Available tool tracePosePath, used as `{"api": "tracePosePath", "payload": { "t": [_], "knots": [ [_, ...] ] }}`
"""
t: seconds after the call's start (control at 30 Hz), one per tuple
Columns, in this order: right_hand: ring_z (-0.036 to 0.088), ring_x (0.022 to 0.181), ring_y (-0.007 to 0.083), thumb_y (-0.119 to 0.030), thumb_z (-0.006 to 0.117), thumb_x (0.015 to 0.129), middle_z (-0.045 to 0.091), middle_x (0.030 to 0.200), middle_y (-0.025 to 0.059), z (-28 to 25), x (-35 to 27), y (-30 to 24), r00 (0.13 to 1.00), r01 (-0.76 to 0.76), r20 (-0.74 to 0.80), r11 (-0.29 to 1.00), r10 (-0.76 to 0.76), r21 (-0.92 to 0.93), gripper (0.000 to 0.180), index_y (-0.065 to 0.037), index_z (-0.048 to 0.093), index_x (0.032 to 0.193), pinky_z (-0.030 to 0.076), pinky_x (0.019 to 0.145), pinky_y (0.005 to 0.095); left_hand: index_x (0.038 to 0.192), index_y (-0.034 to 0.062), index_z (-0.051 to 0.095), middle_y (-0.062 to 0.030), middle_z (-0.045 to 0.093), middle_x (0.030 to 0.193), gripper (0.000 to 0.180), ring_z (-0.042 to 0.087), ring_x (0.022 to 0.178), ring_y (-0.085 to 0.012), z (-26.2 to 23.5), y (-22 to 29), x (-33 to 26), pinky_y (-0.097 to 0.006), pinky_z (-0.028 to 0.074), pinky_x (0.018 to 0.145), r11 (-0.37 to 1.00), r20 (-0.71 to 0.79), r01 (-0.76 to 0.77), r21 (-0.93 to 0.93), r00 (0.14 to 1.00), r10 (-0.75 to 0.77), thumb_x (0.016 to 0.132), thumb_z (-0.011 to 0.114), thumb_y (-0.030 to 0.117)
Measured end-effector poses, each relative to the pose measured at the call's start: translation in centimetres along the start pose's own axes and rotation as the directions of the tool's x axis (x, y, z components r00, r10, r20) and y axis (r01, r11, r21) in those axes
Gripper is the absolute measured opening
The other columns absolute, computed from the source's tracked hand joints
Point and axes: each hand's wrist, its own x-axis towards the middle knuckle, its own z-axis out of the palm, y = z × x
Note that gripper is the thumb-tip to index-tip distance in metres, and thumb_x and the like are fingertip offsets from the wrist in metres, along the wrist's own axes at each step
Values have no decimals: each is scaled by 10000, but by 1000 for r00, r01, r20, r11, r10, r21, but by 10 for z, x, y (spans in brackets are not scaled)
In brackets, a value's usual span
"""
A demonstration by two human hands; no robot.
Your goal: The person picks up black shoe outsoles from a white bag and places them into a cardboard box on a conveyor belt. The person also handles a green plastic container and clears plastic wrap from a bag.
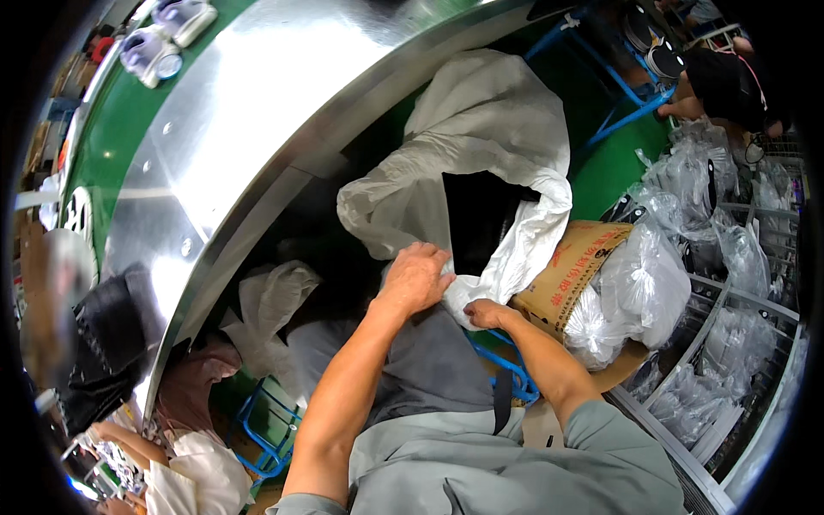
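A large white woven sack (489, 112) stands between my legs and the metal table, its mouth spread wide. Black contents (482, 221) show inside, too dark to tell what they are. On the near side of the mouth, my left hand (417, 276) has its fingers bent over the sack's rim. Just to the right and nearer to me, my right hand (487, 314) pinches the rolled edge of the same sack. Its fingertips are partly hidden by the fabric.
A curved metal table (249, 112) runs along the left. At the right stand a cardboard box (571, 266), stuffed clear plastic bags (644, 283) and wire racks (721, 300) of bagged items. Blue stool frames (266, 429) stand nearby. A co-worker's arm (133, 446) shows lower left; another person (730, 86) sits upper right.
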Motion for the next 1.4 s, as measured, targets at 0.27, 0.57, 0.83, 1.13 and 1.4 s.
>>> {"api": "tracePosePath", "payload": {
  "t": [0.27, 0.57, 0.83, 1.13, 1.4],
  "knots": [
    [510, 1190, 444, -145, 694, 849, 533, 1312, 280, -109, 26, 63, 215, -262, -934, 938, 286, 227, 507, 54, 517, 1280, 422, 1001, 498, 983, 37, 694, -125, 665, 935, 241, 617, 918, -317, 8, 5, 18, -432, 477, 833, 996, -74, 15, 86, 997, -8, 812, 712, 205],
    [610, 1082, 404, -93, 709, 768, 608, 1225, 216, -188, 73, 144, 372, -513, -856, 848, 360, 134, 480, -7, 551, 1213, 516, 897, 487, 800, 26, 668, -120, 587, 725, 74, 596, 728, -316, 6, 1, 31, -421, 490, 701, 999, -235, -20, -43, 972, 9, 767, 707, 79],
    [645, 879, 415, -167, 680, 860, 673, 968, 192, -183, 64, 101, 260, -331, -965, 942, 29, -61, 216, 14, 642, 972, 502, 770, 498, 764, 34, 631, -111, 558, 708, 81, 579, 704, -301, 7, -4, 30, -410, 479, 685, 999, -250, -2, -45, 968, -9, 767, 703, 71],
    [575, 1064, 375, -209, 675, 877, 655, 1097, 171, -167, 63, 80, 210, -353, -976, 935, 60, -19, 281, -31, 667, 1094, 464, 889, 472, 759, 31, 629, -120, 573, 711, 85, 588, 715, -315, 10, -4, 32, -423, 486, 694, 999, -256, -15, -39, 967, 4, 779, 696, 80],
    [534, 775, 99, -179, 702, 930, 615, 852, 22, -140, -46, -9, 183, 392, -866, 774, 465, 498, 300, 16, 640, 1150, 456, 701, 264, 997, 15, 677, -178, 668, 874, 336, 652, 881, -353, 14, 6, 44, -422, 522, 798, 983, -39, 175, -56, 983, -178, 891, 634, 330]
  ]
}}
